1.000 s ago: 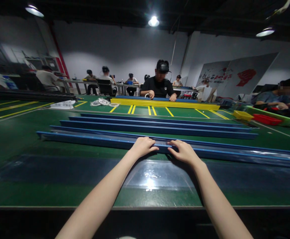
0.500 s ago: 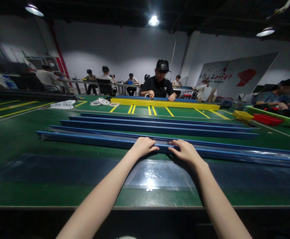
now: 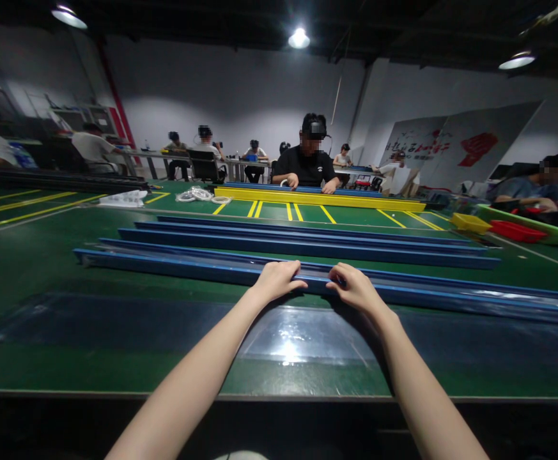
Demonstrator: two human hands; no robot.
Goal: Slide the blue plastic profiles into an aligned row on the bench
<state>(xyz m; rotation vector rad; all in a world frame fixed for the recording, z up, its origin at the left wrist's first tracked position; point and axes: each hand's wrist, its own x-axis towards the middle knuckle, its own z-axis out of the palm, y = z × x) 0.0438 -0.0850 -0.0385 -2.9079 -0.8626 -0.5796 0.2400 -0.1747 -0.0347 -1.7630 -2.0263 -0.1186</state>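
Observation:
A long blue channel-shaped rail [image 3: 178,268] lies across the green table. My left hand [image 3: 280,280] grips its near wall around the middle, thumb along the outer face and fingers over the edge into the channel. A short gap to the right, my right hand [image 3: 353,287] holds the same wall, its fingers curled inside and thumb in front. Shiny clear film shows inside the channel, partly hidden by my hands. Between the rail and me, a wide strip of clear plastic film [image 3: 288,332] lies flat beneath my forearms.
Another blue rail [image 3: 307,247] lies parallel just beyond. Farther back are a yellow rail [image 3: 317,198], coiled white tubing [image 3: 199,195], a yellow bin [image 3: 470,223] and a red bin [image 3: 517,230]. A co-worker in black [image 3: 311,166] works across the table. The table's front edge [image 3: 307,399] is close.
My right hand's fingers have curled in more tightly, and my left fingertips have shifted slightly on the rail wall. The rail stays in place; the view has tilted a little.

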